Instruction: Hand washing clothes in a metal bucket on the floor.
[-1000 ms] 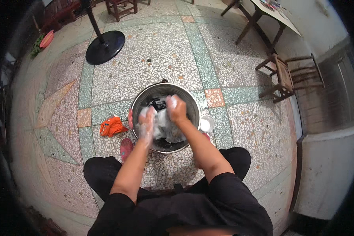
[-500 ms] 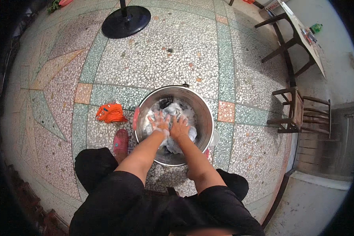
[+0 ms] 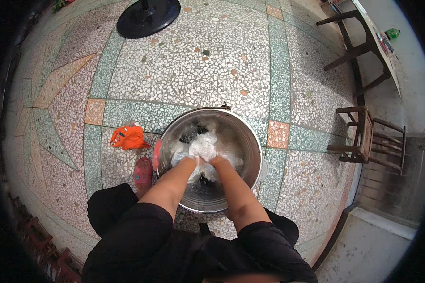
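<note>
A wide round metal bucket stands on the floor between my legs. Inside are wet cloth, pale and bunched up, and cloudy, sudsy water. Dark patches show in the water above and below the pale cloth. My left hand is in the bucket at the cloth's near left edge. Close beside it, my right hand reaches down at the cloth's near right edge. Both hands are sunk past the wrists in cloth and suds, so their fingers are hidden.
A bright orange bundle lies on the terrazzo floor left of the bucket. My pink shoe is just below it. A black round stand base sits far ahead. To the right are a wooden chair and a dark-legged table.
My spread hands, lying on top of the cloth before, have pushed down into it and out of sight. The pale cloth now gathers in a smaller heap. The head view has shifted slightly.
</note>
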The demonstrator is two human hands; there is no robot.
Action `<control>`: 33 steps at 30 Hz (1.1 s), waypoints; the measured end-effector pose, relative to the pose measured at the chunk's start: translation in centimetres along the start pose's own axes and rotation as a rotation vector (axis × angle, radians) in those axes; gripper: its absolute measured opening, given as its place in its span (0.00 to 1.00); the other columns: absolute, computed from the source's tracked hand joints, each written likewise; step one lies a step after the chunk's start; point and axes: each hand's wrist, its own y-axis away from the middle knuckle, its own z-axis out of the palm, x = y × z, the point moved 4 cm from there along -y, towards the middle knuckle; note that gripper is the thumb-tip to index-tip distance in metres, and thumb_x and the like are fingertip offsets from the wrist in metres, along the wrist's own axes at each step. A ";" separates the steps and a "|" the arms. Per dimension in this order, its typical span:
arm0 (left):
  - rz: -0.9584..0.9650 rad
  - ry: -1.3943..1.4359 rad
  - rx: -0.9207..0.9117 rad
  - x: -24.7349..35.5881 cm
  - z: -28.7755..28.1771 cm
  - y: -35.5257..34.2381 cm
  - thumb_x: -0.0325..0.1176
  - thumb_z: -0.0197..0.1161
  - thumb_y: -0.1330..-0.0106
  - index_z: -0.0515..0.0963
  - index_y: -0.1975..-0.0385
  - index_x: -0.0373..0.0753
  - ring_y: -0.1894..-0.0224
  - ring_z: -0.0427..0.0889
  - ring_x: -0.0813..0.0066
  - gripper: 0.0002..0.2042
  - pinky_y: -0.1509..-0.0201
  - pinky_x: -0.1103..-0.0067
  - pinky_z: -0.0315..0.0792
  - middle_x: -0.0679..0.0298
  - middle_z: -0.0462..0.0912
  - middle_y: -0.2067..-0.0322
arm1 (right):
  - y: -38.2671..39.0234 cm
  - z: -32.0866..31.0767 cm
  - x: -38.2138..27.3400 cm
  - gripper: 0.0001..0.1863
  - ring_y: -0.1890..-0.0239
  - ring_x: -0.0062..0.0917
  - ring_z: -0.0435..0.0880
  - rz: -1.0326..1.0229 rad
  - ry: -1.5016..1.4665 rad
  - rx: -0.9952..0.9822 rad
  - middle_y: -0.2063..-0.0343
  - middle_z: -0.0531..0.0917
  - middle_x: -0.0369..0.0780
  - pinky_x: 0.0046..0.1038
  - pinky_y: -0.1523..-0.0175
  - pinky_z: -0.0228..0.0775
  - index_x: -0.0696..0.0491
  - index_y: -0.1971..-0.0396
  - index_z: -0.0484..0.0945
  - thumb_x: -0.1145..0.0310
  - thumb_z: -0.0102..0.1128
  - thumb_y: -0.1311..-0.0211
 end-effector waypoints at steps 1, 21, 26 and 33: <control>-0.055 0.050 -0.024 -2.7 0.8 0.6 0.52 0.53 0.48 0.58 0.42 0.41 0.40 0.56 0.57 0.34 0.40 0.59 0.51 0.46 0.57 0.43 | -0.6 1.8 -3.4 0.25 0.47 0.36 0.69 0.113 -0.017 -0.358 0.48 0.70 0.43 0.36 0.45 0.60 0.49 0.52 0.71 0.51 0.45 0.47; -0.042 0.797 0.817 -7.0 -9.2 5.2 0.35 0.53 0.54 0.76 0.79 0.34 0.79 0.75 0.59 0.11 0.71 0.68 0.67 0.51 0.76 0.84 | 2.0 -33.1 -20.9 0.16 0.62 0.30 0.77 0.068 -0.696 0.034 0.66 0.78 0.43 0.29 0.56 0.66 0.53 0.62 0.72 0.63 0.55 0.51; -0.155 0.418 0.754 -2.8 -4.3 5.0 0.37 0.54 0.45 0.53 0.46 0.37 0.53 0.70 0.46 0.28 0.47 0.63 0.62 0.46 0.71 0.56 | 3.5 -19.8 -18.8 0.24 0.41 0.51 0.55 0.339 0.038 -0.088 0.42 0.56 0.50 0.51 0.40 0.47 0.49 0.47 0.64 0.59 0.43 0.45; -0.110 -0.045 0.164 -12.9 6.5 -5.7 0.39 0.51 0.46 0.72 0.62 0.33 0.56 0.73 0.51 0.17 0.50 0.66 0.65 0.46 0.75 0.62 | 1.5 -17.7 -18.7 0.17 0.46 0.44 0.65 0.078 0.065 -0.335 0.49 0.68 0.48 0.41 0.47 0.61 0.50 0.60 0.76 0.61 0.51 0.50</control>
